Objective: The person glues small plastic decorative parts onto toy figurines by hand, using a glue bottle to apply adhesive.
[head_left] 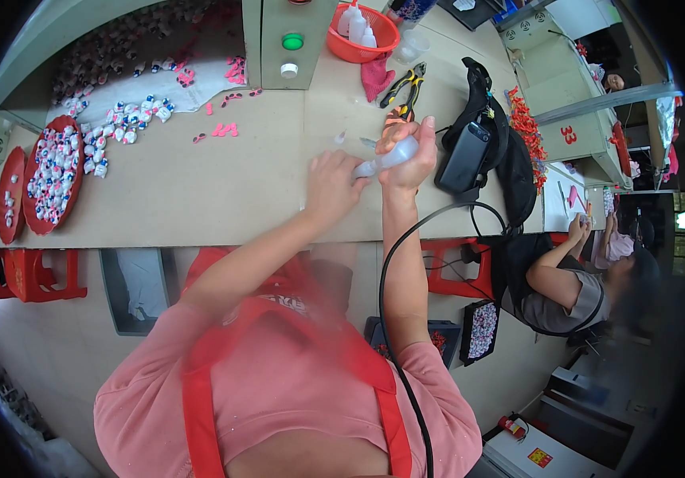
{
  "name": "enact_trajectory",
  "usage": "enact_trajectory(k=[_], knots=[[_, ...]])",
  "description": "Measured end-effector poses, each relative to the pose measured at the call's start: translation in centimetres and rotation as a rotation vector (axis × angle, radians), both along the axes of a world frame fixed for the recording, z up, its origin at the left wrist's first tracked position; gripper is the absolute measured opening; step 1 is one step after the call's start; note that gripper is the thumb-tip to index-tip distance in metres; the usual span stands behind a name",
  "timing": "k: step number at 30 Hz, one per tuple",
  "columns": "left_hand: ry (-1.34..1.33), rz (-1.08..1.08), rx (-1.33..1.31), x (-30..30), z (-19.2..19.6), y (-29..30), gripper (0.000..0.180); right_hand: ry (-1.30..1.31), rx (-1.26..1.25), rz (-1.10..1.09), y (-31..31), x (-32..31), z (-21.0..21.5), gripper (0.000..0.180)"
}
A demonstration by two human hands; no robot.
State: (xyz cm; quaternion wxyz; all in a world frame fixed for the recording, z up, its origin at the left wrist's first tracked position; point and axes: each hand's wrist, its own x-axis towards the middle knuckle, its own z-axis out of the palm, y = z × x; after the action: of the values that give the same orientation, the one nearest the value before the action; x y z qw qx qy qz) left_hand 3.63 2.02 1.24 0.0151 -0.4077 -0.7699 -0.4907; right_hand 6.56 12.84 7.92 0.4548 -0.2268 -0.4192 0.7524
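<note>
My right hand (pixel 410 151) grips a small translucent squeeze bottle (pixel 386 162) lying sideways over the table edge. Fingers of my left hand (pixel 331 180) pinch the bottle's nozzle end. Both hands sit close together above the beige worktable (pixel 199 191). A tiny clear cap-like piece (pixel 341 138) lies just beyond my left hand.
Yellow-handled pliers (pixel 406 86) lie past my right hand. A black bag and power bank (pixel 478 143) sit to the right. An orange bowl of bottles (pixel 362 32) stands at the back. Red trays of small white figures (pixel 54 171) are at far left. Another person (pixel 581 279) sits to the right.
</note>
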Motion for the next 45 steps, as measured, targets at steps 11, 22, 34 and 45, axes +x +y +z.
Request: enact_trajectory(k=[11,22,34,45], knots=[[0.015,0.007,0.003,0.06,-0.2,0.02,0.024,0.037,-0.013,0.001,0.16,-0.09,0.05,0.049],[0.0,0.002,-0.011,0.03,-0.06,-0.01,0.025,-0.032,0.086,0.01,-0.12,-0.03,0.06,0.05],[0.002,0.002,-0.004,0.03,-0.09,0.0,0.024,-0.024,0.063,0.013,-0.04,-0.05,0.41,0.051],[-0.012,-0.005,-0.014,0.1,-0.07,-0.03,0.025,-0.027,0.053,0.003,0.03,0.07,0.51,0.05]])
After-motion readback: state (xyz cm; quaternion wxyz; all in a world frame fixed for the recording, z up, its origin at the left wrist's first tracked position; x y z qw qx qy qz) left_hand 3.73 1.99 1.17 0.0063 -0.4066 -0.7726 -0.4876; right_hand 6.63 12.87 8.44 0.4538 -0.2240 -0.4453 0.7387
